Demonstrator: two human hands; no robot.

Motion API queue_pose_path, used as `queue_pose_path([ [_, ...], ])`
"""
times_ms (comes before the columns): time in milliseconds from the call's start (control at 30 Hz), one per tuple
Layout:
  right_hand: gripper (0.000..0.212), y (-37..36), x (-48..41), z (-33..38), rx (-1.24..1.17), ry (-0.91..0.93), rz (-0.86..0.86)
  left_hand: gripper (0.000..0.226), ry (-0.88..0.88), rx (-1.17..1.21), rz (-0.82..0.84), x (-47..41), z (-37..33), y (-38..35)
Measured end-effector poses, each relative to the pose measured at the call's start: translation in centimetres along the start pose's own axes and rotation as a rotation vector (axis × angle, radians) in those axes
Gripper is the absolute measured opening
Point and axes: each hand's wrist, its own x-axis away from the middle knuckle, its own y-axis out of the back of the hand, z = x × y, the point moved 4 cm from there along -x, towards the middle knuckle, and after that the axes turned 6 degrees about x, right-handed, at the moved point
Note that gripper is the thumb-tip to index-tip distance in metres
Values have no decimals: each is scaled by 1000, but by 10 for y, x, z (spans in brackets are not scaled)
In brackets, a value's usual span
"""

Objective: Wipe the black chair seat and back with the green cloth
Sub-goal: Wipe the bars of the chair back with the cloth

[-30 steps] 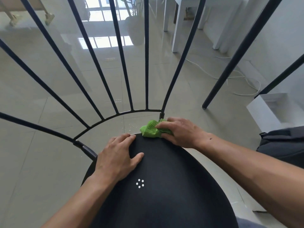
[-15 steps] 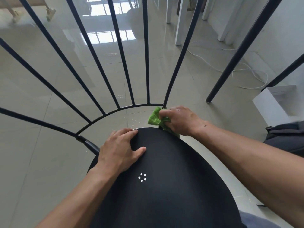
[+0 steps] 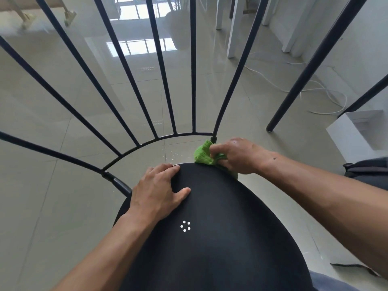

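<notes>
An indoor room, home or office unclear: glossy beige floor tiles (image 3: 52,206) mirror a window at 12 o'clock; white table legs (image 3: 234,28) and a loose white cable (image 3: 258,74) at 1 o'clock; a white box (image 3: 346,133) at 3 o'clock.

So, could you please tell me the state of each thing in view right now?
chair seat: black, bearing the left hand.
chair back: thin rods, no hand on them.
green cloth: bunched, at the seat's rear edge beside one rod's base.
right hand: curled round the green cloth.
left hand: flat, pressing on the chair seat.
white box: open, on the floor.
</notes>
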Motion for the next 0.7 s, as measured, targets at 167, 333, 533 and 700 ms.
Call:
queue_pose_path([
  [167, 14, -18, 5, -14, -32, -157, -128, 66, -12, 3, 6, 0, -2, 1],
  [333, 32, -18, 17, 4, -103, 35, -279, 66, -17, -2, -5, -1, 0, 1],
  [533, 39, -8, -3, 9, 94, 39, -124, 67, -10, -1, 4, -1, -2, 2],
  [700, 40, -4, 5, 12, 117, 104, -31, 67, -5, 7, 9, 0, -1, 2],
])
